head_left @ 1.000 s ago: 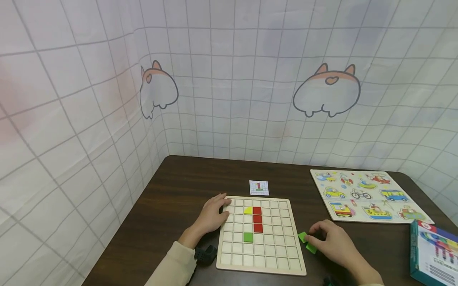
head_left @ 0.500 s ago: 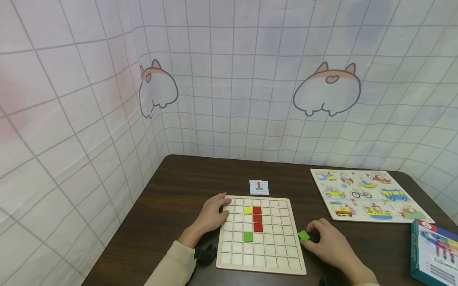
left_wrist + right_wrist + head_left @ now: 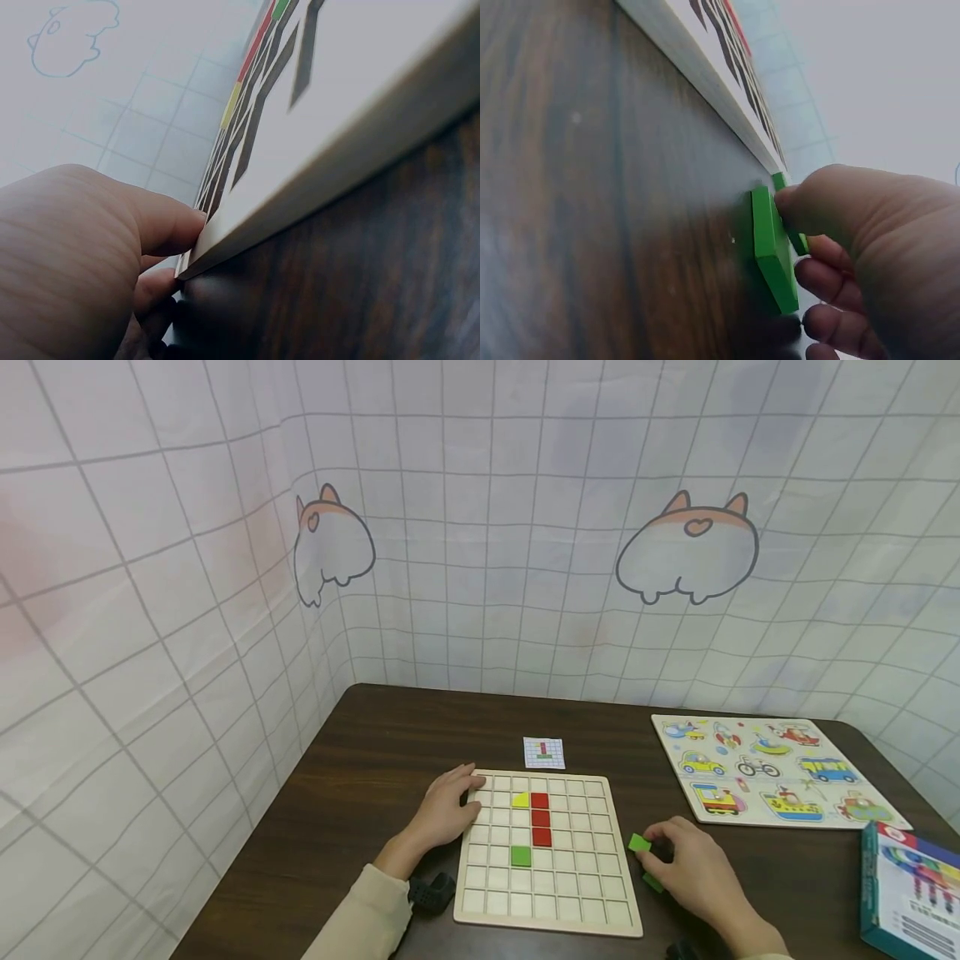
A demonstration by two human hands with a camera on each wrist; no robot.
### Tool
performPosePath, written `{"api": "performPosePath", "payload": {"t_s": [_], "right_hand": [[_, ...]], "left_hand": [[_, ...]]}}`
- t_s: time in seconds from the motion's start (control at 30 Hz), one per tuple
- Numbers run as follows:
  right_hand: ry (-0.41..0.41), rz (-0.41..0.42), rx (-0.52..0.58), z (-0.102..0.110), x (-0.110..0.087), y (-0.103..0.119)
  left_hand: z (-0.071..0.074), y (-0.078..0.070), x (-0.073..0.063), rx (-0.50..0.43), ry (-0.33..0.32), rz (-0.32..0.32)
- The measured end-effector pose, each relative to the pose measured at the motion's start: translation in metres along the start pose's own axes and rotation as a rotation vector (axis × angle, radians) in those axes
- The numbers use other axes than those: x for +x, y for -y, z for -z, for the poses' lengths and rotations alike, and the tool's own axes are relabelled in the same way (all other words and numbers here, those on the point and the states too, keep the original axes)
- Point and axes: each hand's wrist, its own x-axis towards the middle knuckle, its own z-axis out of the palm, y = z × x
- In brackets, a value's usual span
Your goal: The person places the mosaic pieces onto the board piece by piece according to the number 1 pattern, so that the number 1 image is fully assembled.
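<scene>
My left hand (image 3: pixel 445 806) rests at the far left corner of a pale wooden grid board (image 3: pixel 555 906), its thumb (image 3: pixel 176 225) against the rim. On the grid, a yellow quarter-round tile (image 3: pixel 521 800) sits beside a column of red square tiles (image 3: pixel 541 819). A green square tile (image 3: pixel 521 857) lies lower left of that column. Just right of the board, my right hand (image 3: pixel 693 868) pinches another green square tile (image 3: pixel 639 843) between thumb and fingers. Partly covered by this hand, one more green tile (image 3: pixel 653 882) lies on the table; it shows large in the right wrist view.
A small pattern card (image 3: pixel 543 753) lies behind the board. At the back right is a vehicle picture puzzle (image 3: pixel 772 768), with a teal-edged box (image 3: pixel 915 889) in front of it. A black strap-like item (image 3: pixel 432 894) is by the left wrist. Grid-print curtains hang behind the table.
My right hand has taken hold of the farther green tile and shifted it slightly away from me. The nearer green tile, hidden half a second ago, partly shows again. My left hand stays put.
</scene>
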Motion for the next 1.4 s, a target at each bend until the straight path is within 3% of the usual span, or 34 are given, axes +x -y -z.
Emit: {"api": "performPosePath", "payload": {"t_s": [0.23,0.47,0.6,0.83,1.07,1.4], "right_hand": [[-0.074,-0.011,0.056,-0.002,0.001,-0.001],[-0.173,0.104,0.198,-0.012,-0.001,0.015],[-0.145,0.154,0.253,-0.022,-0.001,0.03],[-0.071,0.156,0.344,-0.035,-0.005,0.052],[-0.077,0.254,0.274,-0.048,-0.006,0.07],[-0.054,0.219,0.17,-0.049,-0.007,0.084]], "left_hand": [[0.0,-0.003,0.002,0.001,-0.002,-0.006],[-0.001,-0.004,0.002,-0.001,-0.001,-0.001],[-0.001,-0.003,0.003,0.003,0.001,0.001],[-0.001,-0.004,0.002,0.006,0.018,0.0],[0.0,-0.002,0.002,-0.006,0.005,0.006],[-0.001,0.0,0.001,-0.006,-0.003,0.013]]}}
